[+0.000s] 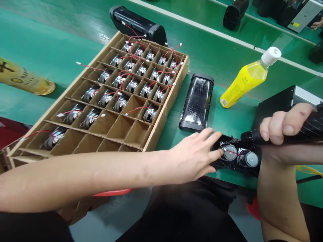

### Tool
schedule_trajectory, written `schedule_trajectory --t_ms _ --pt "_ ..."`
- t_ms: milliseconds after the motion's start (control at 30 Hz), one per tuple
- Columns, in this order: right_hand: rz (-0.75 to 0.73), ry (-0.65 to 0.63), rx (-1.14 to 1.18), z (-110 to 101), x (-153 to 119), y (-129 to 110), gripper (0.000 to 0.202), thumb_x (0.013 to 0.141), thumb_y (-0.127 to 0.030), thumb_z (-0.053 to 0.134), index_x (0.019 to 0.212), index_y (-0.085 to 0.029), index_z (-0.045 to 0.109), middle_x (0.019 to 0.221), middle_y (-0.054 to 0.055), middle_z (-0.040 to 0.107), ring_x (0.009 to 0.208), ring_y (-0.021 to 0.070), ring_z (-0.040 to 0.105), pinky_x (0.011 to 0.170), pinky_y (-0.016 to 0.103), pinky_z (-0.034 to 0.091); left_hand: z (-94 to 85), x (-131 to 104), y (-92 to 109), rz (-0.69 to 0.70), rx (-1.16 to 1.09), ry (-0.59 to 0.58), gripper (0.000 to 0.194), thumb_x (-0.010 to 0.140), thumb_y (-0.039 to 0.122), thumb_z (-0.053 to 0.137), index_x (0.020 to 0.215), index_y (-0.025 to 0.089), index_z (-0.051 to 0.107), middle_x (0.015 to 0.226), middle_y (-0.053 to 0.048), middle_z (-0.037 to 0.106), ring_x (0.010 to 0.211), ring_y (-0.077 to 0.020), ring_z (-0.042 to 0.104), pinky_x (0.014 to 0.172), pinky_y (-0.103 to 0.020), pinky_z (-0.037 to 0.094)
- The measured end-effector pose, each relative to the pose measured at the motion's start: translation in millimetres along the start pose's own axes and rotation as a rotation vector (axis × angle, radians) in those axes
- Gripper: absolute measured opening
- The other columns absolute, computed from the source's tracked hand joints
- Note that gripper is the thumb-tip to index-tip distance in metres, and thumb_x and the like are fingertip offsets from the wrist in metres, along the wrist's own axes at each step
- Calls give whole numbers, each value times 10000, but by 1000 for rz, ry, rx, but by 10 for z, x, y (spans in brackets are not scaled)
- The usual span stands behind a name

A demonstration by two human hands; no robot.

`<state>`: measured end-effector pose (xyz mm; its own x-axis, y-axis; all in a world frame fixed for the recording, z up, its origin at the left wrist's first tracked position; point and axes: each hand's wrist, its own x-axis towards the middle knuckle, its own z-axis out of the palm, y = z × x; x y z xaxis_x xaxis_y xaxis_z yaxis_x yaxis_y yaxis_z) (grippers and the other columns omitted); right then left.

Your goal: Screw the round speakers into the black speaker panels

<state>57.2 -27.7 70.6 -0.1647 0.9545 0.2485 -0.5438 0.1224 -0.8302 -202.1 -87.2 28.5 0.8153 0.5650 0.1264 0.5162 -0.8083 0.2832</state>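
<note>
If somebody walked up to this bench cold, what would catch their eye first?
Probably the cardboard tray left of centre, its compartments holding small speaker drivers with red wires. Next, the yellow bottle lying on the green bench at upper right. At lower right, the left hand rests on an open black housing with two round drivers inside, while the right hand grips a black power screwdriver over it.

Bare green mat lies open between speaker shell, bottle and cardboard tray.
</note>
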Motion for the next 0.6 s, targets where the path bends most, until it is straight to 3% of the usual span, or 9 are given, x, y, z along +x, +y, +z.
schedule_trajectory --t_ms 67,100,233,367,467,533,600 --pt "-188 -245 -248 168 34 92 633 697 -627 871 1238 -330 728 655 -28 542 422 149 480 347 311 418 119 -8 47 7 -13 -1 651 930 490 747 1470 164 586 1639 -283 363 1496 -493 377 1114 -572 487" --pt "-230 -303 -310 218 36 128 576 758 -630 830 1246 -342 730 682 -28 562 422 130 483 342 286 413 170 -5 56 7 -20 -4 704 918 502 762 1504 171 556 1668 -290 313 1530 -509 324 1143 -591 459" --pt "-228 -240 -298 236 3 207 551 876 -749 642 1233 -343 744 693 -18 554 441 107 494 359 253 420 301 31 24 23 -46 -25 816 885 521 802 1569 207 487 1709 -306 211 1567 -540 233 1189 -633 398" --pt "-214 -279 -272 161 -2 268 596 924 -763 557 1294 -325 720 774 -2 591 498 116 543 402 262 468 366 73 -37 44 -45 -54 789 897 466 806 1575 219 488 1714 -307 196 1542 -530 304 1196 -617 400" --pt "-243 -285 -245 124 11 328 719 971 -810 378 1315 -268 702 821 16 595 534 113 562 435 251 490 396 87 -59 53 -42 -46 746 923 435 784 1575 221 492 1714 -304 207 1525 -504 357 1199 -597 405" --pt "-222 -281 -229 101 17 358 793 967 -851 274 1324 -279 693 831 19 581 560 109 572 456 237 501 407 86 -62 58 -47 -33 736 929 438 778 1572 215 498 1711 -301 222 1529 -487 358 1210 -577 398" --pt "-185 -271 -252 76 18 374 777 932 -885 325 1338 -328 683 834 18 567 572 111 577 465 231 506 411 82 -61 58 -51 -27 736 925 444 781 1567 208 507 1711 -289 238 1539 -473 350 1226 -559 384"
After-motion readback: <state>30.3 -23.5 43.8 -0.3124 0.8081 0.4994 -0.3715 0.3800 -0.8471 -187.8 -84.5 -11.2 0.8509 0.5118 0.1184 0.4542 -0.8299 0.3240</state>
